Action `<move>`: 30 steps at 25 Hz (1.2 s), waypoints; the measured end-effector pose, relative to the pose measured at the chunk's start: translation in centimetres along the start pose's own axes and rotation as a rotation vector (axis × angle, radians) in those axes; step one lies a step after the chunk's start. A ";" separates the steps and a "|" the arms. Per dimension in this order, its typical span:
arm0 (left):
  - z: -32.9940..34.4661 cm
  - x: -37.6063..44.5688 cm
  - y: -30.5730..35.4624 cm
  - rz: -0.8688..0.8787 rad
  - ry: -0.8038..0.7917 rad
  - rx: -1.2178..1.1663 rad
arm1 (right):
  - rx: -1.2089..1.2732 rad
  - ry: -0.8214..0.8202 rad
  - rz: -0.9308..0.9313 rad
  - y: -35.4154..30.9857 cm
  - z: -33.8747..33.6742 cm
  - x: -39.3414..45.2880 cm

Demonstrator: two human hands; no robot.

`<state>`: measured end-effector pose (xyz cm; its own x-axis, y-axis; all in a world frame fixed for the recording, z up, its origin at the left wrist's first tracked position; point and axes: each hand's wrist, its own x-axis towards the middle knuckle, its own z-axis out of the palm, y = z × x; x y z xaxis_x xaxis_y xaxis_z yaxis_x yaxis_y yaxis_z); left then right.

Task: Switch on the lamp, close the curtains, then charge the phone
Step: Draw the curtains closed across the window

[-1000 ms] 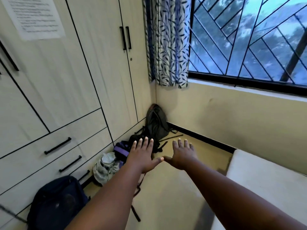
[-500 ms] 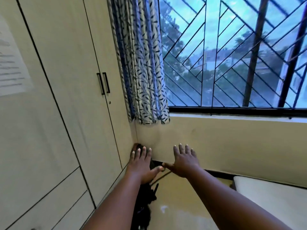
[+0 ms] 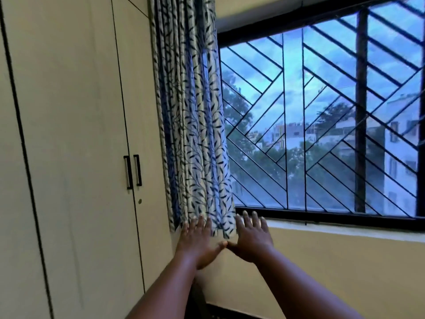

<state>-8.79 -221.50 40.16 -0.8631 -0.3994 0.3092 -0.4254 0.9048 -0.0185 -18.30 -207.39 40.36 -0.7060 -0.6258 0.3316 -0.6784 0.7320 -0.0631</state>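
Observation:
A white curtain with a dark blue leaf print (image 3: 195, 116) hangs bunched at the left side of the window (image 3: 322, 125), leaving the glass and its black grille uncovered. My left hand (image 3: 199, 244) is stretched out flat with its fingertips in front of the curtain's lower hem. My right hand (image 3: 251, 238) is stretched out beside it, fingers straight, just right of the hem at the window's lower frame. The two thumb tips meet. Neither hand holds anything. No lamp or phone is in view.
A tall cream wardrobe (image 3: 76, 157) with black handles (image 3: 133, 171) fills the left side, close to the curtain. A cream wall and sill (image 3: 345, 236) run below the window. A dark skirting strip (image 3: 230, 315) shows at the bottom.
The view has lifted from the floor and bags up to the window. Both hands have risen together, still flat and thumb to thumb, from floor level to the curtain's hem.

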 end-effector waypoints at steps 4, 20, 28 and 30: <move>-2.6 10.2 0.1 -0.039 0.133 -0.024 | -0.034 0.067 -0.089 2.0 -2.6 9.7; -6.1 44.7 -9.0 -0.076 0.409 -0.092 | -0.133 0.287 -0.124 3.5 -5.7 45.9; -8.9 61.6 -10.7 -0.022 0.476 -0.363 | -0.031 0.306 -0.014 1.5 -7.4 61.1; -9.0 64.4 -10.0 -0.035 0.508 -0.385 | 0.017 0.332 0.012 2.5 -7.3 63.2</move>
<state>-57.69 -254.92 68.81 -0.5734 -0.3959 0.7173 -0.2413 0.9183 0.3140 -63.11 -243.17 68.05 -0.6109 -0.4930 0.6196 -0.6756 0.7325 -0.0833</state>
